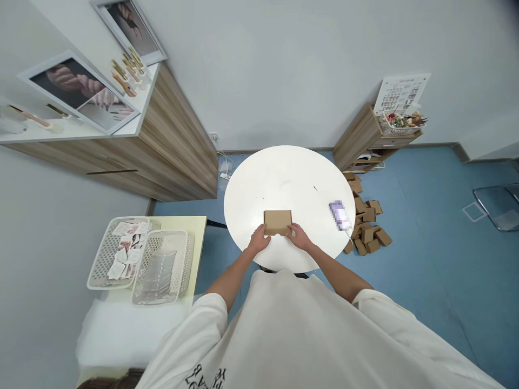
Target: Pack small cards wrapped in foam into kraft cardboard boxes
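A small brown cardboard box [278, 222] lies flat near the front edge of a round white table [279, 175], its lid closed. At its left front corner, my left hand [260, 239] grips the side with fingers and thumb. My right hand [299, 236] holds the opposite front corner the same way. Both hands rest low over the tabletop, and the fingertips are partly hidden by the box.
A blurred purple phone-like item [339, 215] with a white cable lies at the table's right. Beyond it, several cardboard boxes [367, 234] are heaped on the floor. Left, two white baskets [184, 265] hold cards and clear packets on a yellow table [198, 237].
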The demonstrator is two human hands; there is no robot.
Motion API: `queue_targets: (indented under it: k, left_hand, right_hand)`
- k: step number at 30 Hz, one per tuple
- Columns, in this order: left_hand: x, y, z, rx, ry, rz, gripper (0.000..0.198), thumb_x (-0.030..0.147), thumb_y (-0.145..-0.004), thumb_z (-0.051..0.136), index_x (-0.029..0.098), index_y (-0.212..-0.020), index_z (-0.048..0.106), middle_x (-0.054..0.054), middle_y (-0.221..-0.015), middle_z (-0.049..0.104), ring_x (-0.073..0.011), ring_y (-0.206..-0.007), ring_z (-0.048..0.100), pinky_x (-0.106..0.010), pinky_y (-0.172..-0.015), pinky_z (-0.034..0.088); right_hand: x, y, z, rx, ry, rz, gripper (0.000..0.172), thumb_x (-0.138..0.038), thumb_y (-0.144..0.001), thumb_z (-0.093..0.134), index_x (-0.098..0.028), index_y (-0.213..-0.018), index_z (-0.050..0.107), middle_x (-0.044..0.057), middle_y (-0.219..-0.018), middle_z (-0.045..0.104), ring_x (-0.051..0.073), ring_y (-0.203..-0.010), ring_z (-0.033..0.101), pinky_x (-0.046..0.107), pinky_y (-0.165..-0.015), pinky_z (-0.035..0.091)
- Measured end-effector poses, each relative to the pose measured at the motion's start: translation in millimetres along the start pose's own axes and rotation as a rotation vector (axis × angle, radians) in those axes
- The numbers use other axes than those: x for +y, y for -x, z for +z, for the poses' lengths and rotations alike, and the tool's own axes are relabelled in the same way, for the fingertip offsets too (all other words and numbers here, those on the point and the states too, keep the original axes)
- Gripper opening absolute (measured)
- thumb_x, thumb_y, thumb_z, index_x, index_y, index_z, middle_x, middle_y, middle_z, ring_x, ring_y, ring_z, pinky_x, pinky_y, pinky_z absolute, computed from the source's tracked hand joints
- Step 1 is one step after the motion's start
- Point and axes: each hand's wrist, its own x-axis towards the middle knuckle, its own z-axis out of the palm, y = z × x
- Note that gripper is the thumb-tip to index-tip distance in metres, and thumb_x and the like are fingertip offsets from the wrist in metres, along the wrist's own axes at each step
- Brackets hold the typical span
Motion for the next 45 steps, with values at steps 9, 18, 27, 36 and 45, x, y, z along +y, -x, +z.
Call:
queue_targets:
  k: [9,18,27,36,45]
  left_hand:
    - [30.6,4.5,-18.8,0.135,-0.033,0.042,0.084,0.020,-0.076,0.066,0.024,-0.152,0.031,-0.014,-0.142,0.048,-0.0335,-0.135,0.044,-0.049,-0.111,0.034]
    - [45.4,-23.0,-26.3,0.299,0.287,-0.151,0.044,0.023,-0.088,0.058,0.024,-0.131,0.052,-0.010,-0.126,0.061,-0.0260,-0.119,0.057,-0.038,-0.100,0.044]
    - [46.7,-34.4,-30.3,0.302,0.091,-0.121,0.033,0.025,-0.088,0.059,0.020,-0.121,0.062,-0.012,-0.110,0.058,-0.0288,-0.108,0.058,-0.041,-0.099,0.044]
    - [47.1,-33.9,-41.0,0.237,0.016,-0.018,0.040,0.023,-0.091,0.054,0.020,-0.130,0.059,-0.012,-0.112,0.055,-0.0259,-0.098,0.060,-0.038,-0.091,0.048]
    - [49.7,-34.2,-50.2,0.178,-0.060,0.025,0.039,0.015,-0.093,0.045,0.023,-0.127,0.061,-0.011,-0.110,0.055,-0.0267,-0.105,0.057,-0.038,-0.095,0.046]
  right_hand:
    - [-20.3,5.0,-18.9,0.097,0.055,-0.062,0.080,-0.017,-0.076,0.058,-0.027,-0.152,0.036,0.010,-0.147,0.044,0.028,-0.133,0.045,0.045,-0.111,0.036]
    - [-36.9,-14.1,-26.8,0.221,-0.112,0.025,0.056,-0.029,-0.090,0.051,-0.026,-0.146,0.043,0.007,-0.128,0.061,0.023,-0.111,0.059,0.039,-0.099,0.047]
    - [-44.0,-29.6,-31.8,0.280,0.036,0.006,0.040,-0.024,-0.088,0.049,-0.022,-0.126,0.061,0.009,-0.115,0.060,0.022,-0.099,0.059,0.037,-0.095,0.048]
    - [-50.1,-25.3,-34.0,0.288,0.074,-0.069,0.043,-0.026,-0.093,0.042,-0.024,-0.134,0.056,0.008,-0.112,0.060,0.023,-0.098,0.059,0.038,-0.095,0.046]
    - [-44.5,-25.6,-36.6,0.267,0.114,-0.063,0.040,-0.029,-0.098,0.041,-0.026,-0.132,0.061,0.009,-0.117,0.060,0.024,-0.102,0.059,0.036,-0.096,0.045]
